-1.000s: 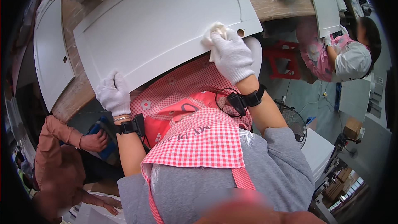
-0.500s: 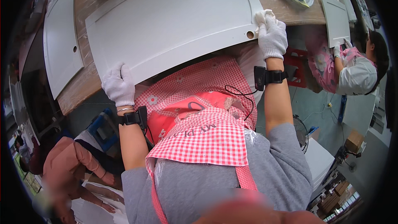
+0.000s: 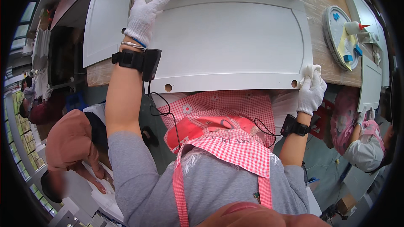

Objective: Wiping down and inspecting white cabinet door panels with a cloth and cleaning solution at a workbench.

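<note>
A white cabinet door (image 3: 227,38) with a recessed middle lies on the table in front of me, two round holes along its near edge. My left hand (image 3: 145,17), in a white knit glove, is above the door's far left corner with fingers spread and nothing in them. At the near right corner, my right hand (image 3: 312,92), gloved alike, grips a crumpled white cloth (image 3: 310,70). The cloth touches the door's edge beside the right hole. Part of the door's left side is hidden behind my left hand and wrist.
Another white door (image 3: 107,21) lies at the left. On the right, a round lid (image 3: 329,33) carries a glue bottle (image 3: 352,27) and small blue blocks (image 3: 348,58). One person (image 3: 362,147) at right holds a white panel (image 3: 371,84); another (image 3: 71,143) bends down at left.
My left hand has let go of the near left corner and reached to the far left. The door now lies straighter before me. My right hand stays with the cloth at the near right corner.
</note>
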Tool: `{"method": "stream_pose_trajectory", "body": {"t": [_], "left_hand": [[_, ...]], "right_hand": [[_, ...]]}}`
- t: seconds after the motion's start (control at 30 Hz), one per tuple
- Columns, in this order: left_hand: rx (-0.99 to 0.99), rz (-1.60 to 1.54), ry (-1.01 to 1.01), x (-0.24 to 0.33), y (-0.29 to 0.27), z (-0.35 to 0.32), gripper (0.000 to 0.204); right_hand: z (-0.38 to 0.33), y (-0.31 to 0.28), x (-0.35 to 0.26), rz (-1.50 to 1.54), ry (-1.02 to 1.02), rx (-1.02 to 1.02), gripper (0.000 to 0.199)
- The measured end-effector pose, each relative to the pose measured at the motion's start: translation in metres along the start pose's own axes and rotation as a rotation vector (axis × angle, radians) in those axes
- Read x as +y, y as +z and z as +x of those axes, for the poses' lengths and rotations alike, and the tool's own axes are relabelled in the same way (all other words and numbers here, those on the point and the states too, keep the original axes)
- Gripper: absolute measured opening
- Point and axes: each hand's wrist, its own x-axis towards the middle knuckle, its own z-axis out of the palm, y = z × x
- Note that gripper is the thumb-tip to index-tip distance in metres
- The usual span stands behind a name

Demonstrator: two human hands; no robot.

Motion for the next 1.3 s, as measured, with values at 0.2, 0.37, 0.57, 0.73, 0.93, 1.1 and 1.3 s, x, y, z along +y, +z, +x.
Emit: {"method": "stream_pose_trajectory", "body": {"t": [0.2,0.37,0.57,0.73,0.93,1.1,1.3], "left_hand": [[-0.042,0.098,0.086,-0.027,0.052,0.098,0.089],[0.171,0.197,0.231,-0.042,0.084,0.123,0.076],[-0.033,0.265,0.270,0.006,0.058,0.067,0.082],[-0.356,0.634,0.518,0.009,0.067,-0.037,0.075],[-0.751,1.178,0.396,0.040,0.105,-0.123,0.067],[-0.812,1.449,0.464,0.043,0.121,-0.139,0.061],[-0.789,1.524,0.647,0.049,0.148,-0.148,0.053]], "right_hand": [[-0.001,-0.003,-0.012,0.207,0.100,0.040,0.038],[-0.002,-0.004,-0.009,0.135,0.094,0.050,0.038],[0.010,0.000,-0.015,0.065,0.038,0.111,0.038],[0.032,0.012,-0.019,0.052,-0.019,0.117,0.034],[0.038,0.016,-0.016,0.081,-0.062,0.070,0.032],[0.037,0.019,-0.017,0.096,-0.092,0.099,0.029],[0.032,0.027,-0.014,0.085,-0.018,0.065,0.031]]}}
